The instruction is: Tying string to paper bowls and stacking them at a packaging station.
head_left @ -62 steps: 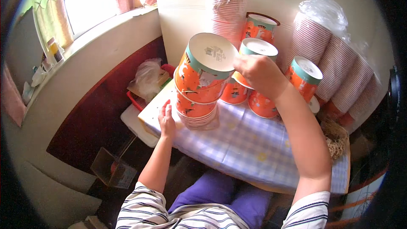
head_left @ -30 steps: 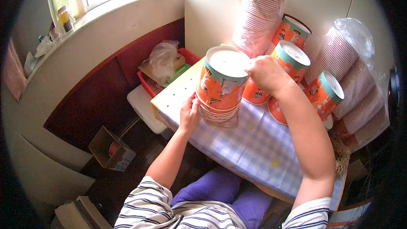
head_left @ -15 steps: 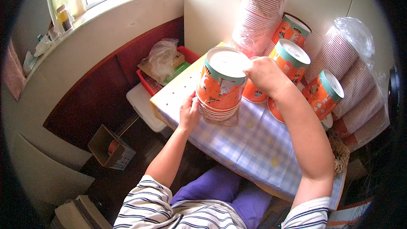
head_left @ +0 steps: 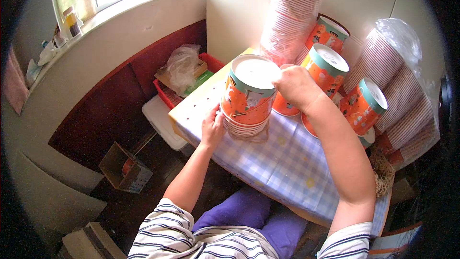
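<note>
A stack of nested orange paper buckets (head_left: 242,98) with teal rims stands upside down, its white base uppermost. My left hand (head_left: 212,127) is wrapped round the lower left side of the stack. At its upper right edge, my right hand (head_left: 298,87) is closed in a fist; what its fingers hold is hidden. A thin pale string-like line crosses the front of the stack at a slant, and clear plastic (head_left: 256,136) bunches round its lower rims. More orange buckets stand close by on the right, among them a tall one (head_left: 326,69) and a tilted one (head_left: 362,108).
Beneath lies a blue checked tablecloth (head_left: 282,163). Tall plastic-wrapped stacks of striped-looking cups (head_left: 291,14) rise at the back and lean at the right (head_left: 409,100). A red basket (head_left: 165,93) holds plastic bags at the far left. An open carton (head_left: 125,168) sits lower left.
The whole view has shifted very slightly. My left hand stays on the bucket stack, and my right fist remains by its upper edge with little visible movement.
</note>
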Demonstrator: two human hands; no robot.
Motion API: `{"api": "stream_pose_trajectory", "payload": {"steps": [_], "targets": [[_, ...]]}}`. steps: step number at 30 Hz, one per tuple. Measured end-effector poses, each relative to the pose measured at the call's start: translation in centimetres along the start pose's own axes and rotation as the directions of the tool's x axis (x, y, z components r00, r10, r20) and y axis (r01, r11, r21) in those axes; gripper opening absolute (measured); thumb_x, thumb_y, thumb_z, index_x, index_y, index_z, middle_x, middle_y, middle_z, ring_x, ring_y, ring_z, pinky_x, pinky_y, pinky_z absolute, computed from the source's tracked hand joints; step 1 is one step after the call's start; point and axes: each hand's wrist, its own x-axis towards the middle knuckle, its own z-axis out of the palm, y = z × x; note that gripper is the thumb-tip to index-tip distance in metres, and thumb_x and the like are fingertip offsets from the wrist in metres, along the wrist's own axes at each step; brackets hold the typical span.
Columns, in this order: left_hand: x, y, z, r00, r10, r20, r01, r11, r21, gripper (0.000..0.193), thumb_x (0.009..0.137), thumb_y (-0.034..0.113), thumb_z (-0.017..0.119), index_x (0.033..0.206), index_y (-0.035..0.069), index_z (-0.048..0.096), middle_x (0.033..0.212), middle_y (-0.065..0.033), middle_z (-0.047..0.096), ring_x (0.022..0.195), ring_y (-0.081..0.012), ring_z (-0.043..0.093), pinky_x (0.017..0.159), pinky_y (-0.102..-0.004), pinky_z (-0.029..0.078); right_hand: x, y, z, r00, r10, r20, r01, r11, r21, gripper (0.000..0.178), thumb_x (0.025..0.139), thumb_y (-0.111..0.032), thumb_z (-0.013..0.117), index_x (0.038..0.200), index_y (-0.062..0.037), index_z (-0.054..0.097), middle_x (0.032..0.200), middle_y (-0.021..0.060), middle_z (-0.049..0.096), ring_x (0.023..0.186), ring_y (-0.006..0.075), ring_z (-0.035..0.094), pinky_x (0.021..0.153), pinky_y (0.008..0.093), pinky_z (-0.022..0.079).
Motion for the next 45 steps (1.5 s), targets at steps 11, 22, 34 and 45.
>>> {"api": "stream_pose_trajectory", "payload": {"steps": [11,22,34,45], "targets": [[0.1,0.4,0.1,0.997,-0.003,0.075,0.004,1.000,-0.005,0.038,0.090,0.012,0.044,0.124,-0.005,0.048,0.113,-0.0097,0.059,0.099,-0.0148,0.056,0.087,-0.0262,0.044,-0.3,0.0,0.6,0.998,-0.022,-0.052,0.020,0.999,-0.026,0.012,0.067,-0.013,0.059,0.069,-0.0137,0.070,0.067,0.0077,0.066,0.065,0.0236,0.066,0.053,0.0425,0.052],[-0.1,1.2,0.2,0.992,-0.066,0.105,0.071,0.997,-0.042,0.038,0.090,0.011,0.042,0.125,-0.005,0.046,0.114,-0.0107,0.058,0.100,-0.0151,0.056,0.086,-0.0265,0.045,-1.0,-0.2,0.7,0.993,0.005,-0.116,-0.002,1.000,0.022,0.010,0.066,-0.011,0.059,0.066,-0.0109,0.069,0.066,0.0100,0.065,0.065,0.0234,0.066,0.058,0.0357,0.053],[0.0,0.5,0.3,0.998,-0.038,0.055,0.047,0.985,-0.167,0.037,0.089,0.012,0.047,0.122,-0.003,0.051,0.107,-0.0095,0.062,0.093,-0.0126,0.058,0.082,-0.0254,0.045,-6.9,-1.9,2.2,0.867,0.270,-0.418,-0.175,0.952,0.252,0.029,0.079,-0.009,0.051,0.106,-0.0017,0.056,0.107,0.0144,0.058,0.082,0.0269,0.062,0.069,0.0358,0.049],[-0.4,1.7,0.0,0.992,0.019,-0.127,-0.014,0.999,0.042,0.033,0.086,0.009,0.048,0.117,-0.004,0.049,0.112,-0.0106,0.056,0.100,-0.0169,0.053,0.090,-0.0283,0.041,-22.0,-9.8,8.3,0.735,0.659,0.157,-0.552,0.448,0.703,0.013,0.075,-0.009,0.061,0.087,-0.0042,0.063,0.099,0.0137,0.061,0.084,0.0314,0.062,0.074,0.0388,0.051]]}}
